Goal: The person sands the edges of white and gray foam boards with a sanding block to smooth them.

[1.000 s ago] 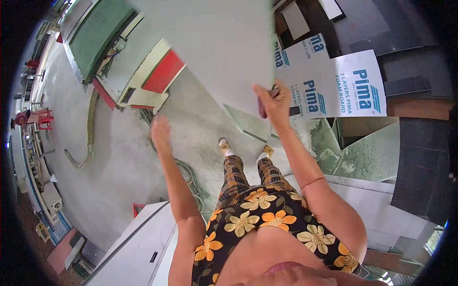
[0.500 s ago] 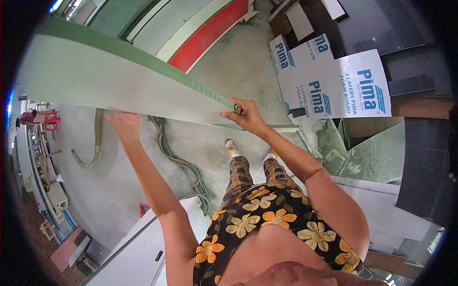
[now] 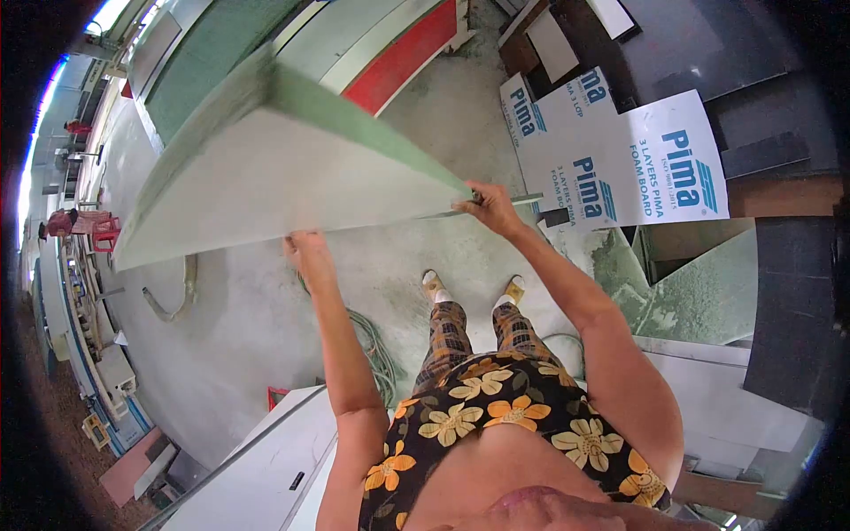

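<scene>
1. at the far left edge of the concrete floor [image 3: 239, 354] stand red stools [image 3: 99, 232], and a corrugated hose [image 3: 181, 292] curls nearer in.
2. the green-faced board [image 3: 292, 177] is held up off the floor, pale underside toward the camera and far end tilted up-left. a sheet this wide likely needs a hand at each side to stay level.
3. the left hand [image 3: 305, 248] presses up under the board's near edge and bears its weight. the fingertips are hidden behind the board, so i cannot tell if they curl round it.
4. green cables [image 3: 379, 350] trail on the floor beside the feet.
5. the right hand [image 3: 490, 205] is clamped on the board's near right corner, probably to steer it.
6. pima foam board sheets [image 3: 620, 150] lie at the floor's right side.
7. half a second ago the board showed as a long, nearly edge-on strip. now its underside shows broad, and the left hand has shifted right along the edge.
</scene>
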### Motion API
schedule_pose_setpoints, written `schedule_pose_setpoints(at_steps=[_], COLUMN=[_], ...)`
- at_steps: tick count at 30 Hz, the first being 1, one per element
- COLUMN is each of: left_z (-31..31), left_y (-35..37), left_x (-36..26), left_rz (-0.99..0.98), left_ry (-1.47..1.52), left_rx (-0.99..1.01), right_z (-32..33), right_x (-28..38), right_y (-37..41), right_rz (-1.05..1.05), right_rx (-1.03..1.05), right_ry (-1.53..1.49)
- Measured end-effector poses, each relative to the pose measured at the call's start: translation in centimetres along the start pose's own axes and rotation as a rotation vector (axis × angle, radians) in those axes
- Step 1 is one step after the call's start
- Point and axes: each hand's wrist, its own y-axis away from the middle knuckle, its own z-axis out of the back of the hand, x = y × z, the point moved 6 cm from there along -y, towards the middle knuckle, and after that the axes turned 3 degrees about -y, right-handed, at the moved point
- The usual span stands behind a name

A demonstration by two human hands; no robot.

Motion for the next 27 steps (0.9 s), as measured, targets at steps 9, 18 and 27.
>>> schedule_pose_setpoints(at_steps=[9,18,27], left_z=[-7.7,-26.3,-40.0], left_y=[-0.2,1.7,8.2], left_x=[-2.4,-18.1,-21.2], left_rz=[0.017,-0.537,-1.104], left_ry=[-0.439,-0.355,-1.517], left_rx=[0.045,0.352,0.549], right_z=[5.9,10.9,11.4], right_x=[-0.3,-3.3,-1.6], right_y=[-0.7,1.3,2.2], right_rz=[-0.143,-0.183,-0.05], right_rx=[0.036,-0.059,-0.197], right_ry=[0.106,0.078,0.297])
